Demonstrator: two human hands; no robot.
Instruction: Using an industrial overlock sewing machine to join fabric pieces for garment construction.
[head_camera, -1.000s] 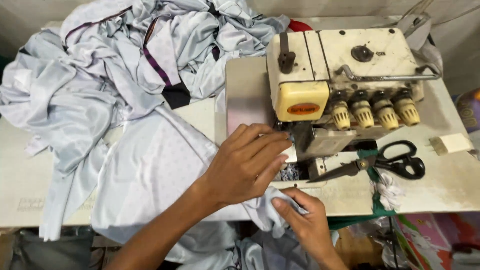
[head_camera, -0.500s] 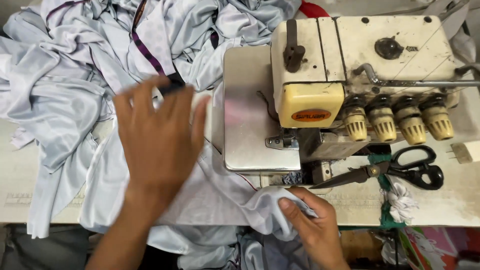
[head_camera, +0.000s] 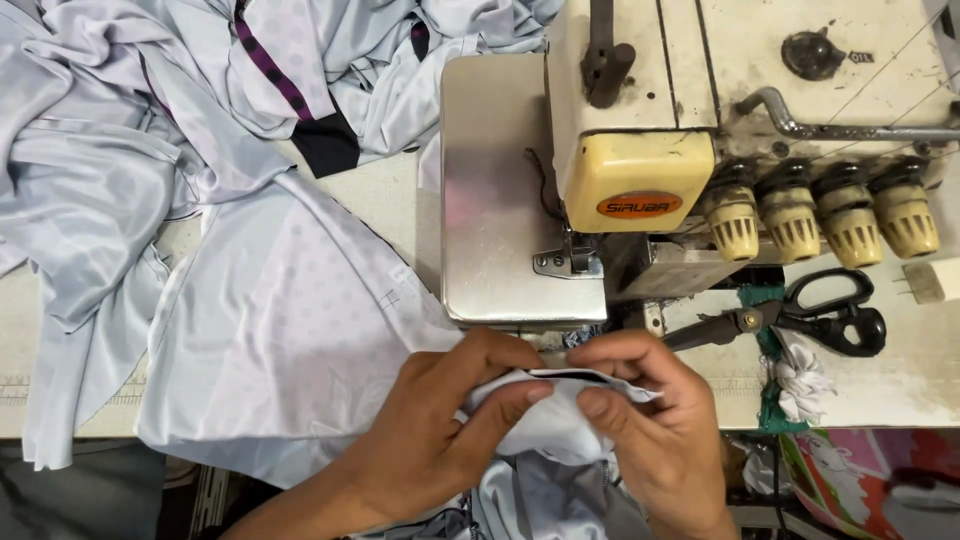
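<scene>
While both hands, left hand (head_camera: 440, 440) and right hand (head_camera: 650, 420), pinch the pale fabric edge (head_camera: 560, 385) in their fingers just before the overlock machine (head_camera: 640, 180), the layers could slip out of line. Loose cloth draped off the worktop (head_camera: 900, 390) may drag them askew.

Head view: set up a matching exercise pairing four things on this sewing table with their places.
Things:
1. black-handled scissors
2. pale grey fabric edge
3. row of cream tension knobs
4. heap of light grey garments

Places:
A. top left of the table
B. pinched between both hands
C. on the machine's front, right of its yellow cover
D. flat on the table, below the knobs

Pairs: 1-D, 2-B, 3-C, 4-A
</scene>
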